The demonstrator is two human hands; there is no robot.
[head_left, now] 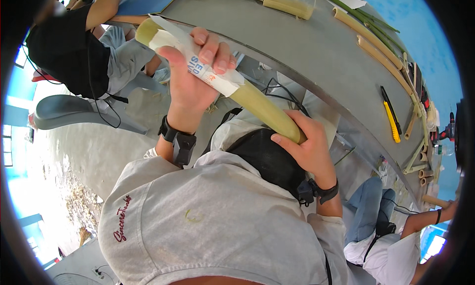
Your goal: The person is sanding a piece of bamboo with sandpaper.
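Observation:
A smooth yellow-green bamboo tube (262, 106) lies slantwise in front of my body, above my lap. My left hand (195, 74) is closed round its upper part, over a white printed sheet of sandpaper (225, 83) wrapped partly about the tube. The bare upper end of the tube sticks out past the sheet. At the lower end, my right hand (309, 144) grips the bamboo directly, thumb on the near side and fingers behind. What lies under the sheet is hidden.
The grey table (307, 52) ahead carries split bamboo pieces (380, 52), green stalks (341, 1) and a yellow utility knife (391, 116). A red-and-black power drill (448, 129) stands far right. One person in black (69, 62) sits left, another in white (391, 255) lower right.

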